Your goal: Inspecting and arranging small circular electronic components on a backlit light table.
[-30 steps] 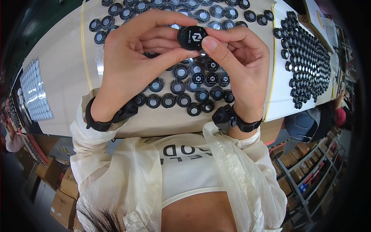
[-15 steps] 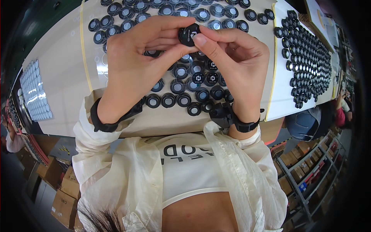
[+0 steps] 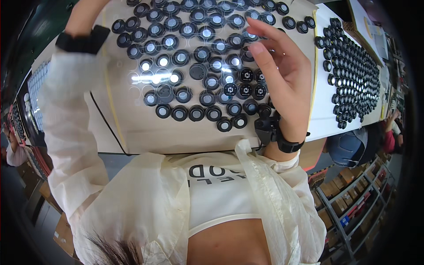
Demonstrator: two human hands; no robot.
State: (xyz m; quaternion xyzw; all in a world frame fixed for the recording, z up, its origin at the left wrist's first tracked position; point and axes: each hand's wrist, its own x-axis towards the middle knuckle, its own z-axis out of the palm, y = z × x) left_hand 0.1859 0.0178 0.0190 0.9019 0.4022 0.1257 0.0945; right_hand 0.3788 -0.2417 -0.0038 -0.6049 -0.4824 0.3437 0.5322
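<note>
My right hand (image 3: 285, 73) hovers over the right part of a group of small round black parts (image 3: 206, 33), with thumb and index finger apart and nothing seen between them. Its other fingers curl partly out of sight. Just left of it lie several black discs with a white mark (image 3: 246, 90). My left hand (image 3: 86, 15) reaches to the upper left; only its wrist end shows, and its fingers are beyond the picture's edge. Most of the round parts have a pale centre. A clear sheet with circular outlines (image 3: 139, 79) lies over part of the group.
On the right, a white board (image 3: 320, 119) bears many more black round parts. Yellow tape (image 3: 115, 117) runs along the beige table surface (image 3: 145, 137). At far left lies a sheet of pale round pieces (image 3: 37, 88). A person in jeans (image 3: 344, 148) is beyond the table's right end.
Both hands held a black disc between them; they have parted. My left hand has swung to the upper left, out past the edge. My right hand has moved slightly right and down, its fingers now apart.
</note>
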